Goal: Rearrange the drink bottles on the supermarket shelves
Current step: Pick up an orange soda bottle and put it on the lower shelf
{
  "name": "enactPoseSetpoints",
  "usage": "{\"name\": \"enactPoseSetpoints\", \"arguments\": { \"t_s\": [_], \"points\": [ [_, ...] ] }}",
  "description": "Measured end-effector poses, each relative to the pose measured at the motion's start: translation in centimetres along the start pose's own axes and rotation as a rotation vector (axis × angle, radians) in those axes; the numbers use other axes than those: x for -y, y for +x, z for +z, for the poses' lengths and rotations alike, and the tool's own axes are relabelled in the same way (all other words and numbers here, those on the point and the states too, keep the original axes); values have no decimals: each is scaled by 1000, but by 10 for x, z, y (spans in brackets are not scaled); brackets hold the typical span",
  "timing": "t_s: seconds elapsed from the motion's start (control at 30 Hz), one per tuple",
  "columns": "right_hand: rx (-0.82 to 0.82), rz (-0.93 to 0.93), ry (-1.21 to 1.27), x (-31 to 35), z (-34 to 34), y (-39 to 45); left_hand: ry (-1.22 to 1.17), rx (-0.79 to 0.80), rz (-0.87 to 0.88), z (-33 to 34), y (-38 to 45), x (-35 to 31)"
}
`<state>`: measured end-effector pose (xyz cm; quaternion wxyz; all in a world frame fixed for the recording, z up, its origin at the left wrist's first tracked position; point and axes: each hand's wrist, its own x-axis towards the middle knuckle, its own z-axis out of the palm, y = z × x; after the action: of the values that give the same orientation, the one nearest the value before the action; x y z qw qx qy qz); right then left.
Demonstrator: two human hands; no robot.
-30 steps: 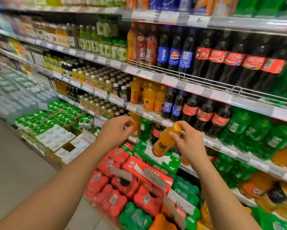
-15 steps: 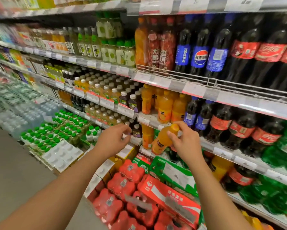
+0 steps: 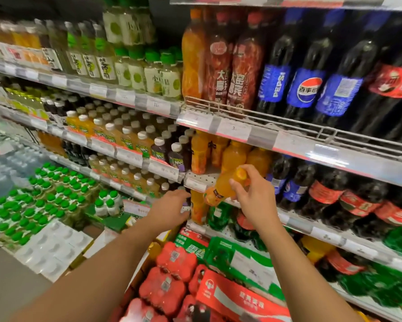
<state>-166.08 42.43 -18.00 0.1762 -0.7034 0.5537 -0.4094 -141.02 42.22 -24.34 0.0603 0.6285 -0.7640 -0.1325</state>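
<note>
1. The right hand (image 3: 253, 201) pinches a small orange bottle (image 3: 223, 185) near its neck, tilted with the cap up-right. A second ago it hung lower, in front of the floor cases; now it is level with the perforated shelf (image 3: 207, 176).
2. The left hand (image 3: 169, 209), fingers loosely curled and holding nothing I can see, has reached forward to just left of and below that shelf's edge.
3. The orange bottle row (image 3: 232, 156) stands directly behind; judging by this, placement into the gap looks imminent.
</note>
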Motion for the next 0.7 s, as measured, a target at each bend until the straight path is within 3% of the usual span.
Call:
{"name": "enactPoseSetpoints", "arguments": {
  "t_s": [0.27,0.7],
  "points": [
    [-83,93,-87,12,35,37,10,85,121,27,72,38],
    [-158,194,-286,26,85,85,91,88,326,59,131,71]
  ]
}}
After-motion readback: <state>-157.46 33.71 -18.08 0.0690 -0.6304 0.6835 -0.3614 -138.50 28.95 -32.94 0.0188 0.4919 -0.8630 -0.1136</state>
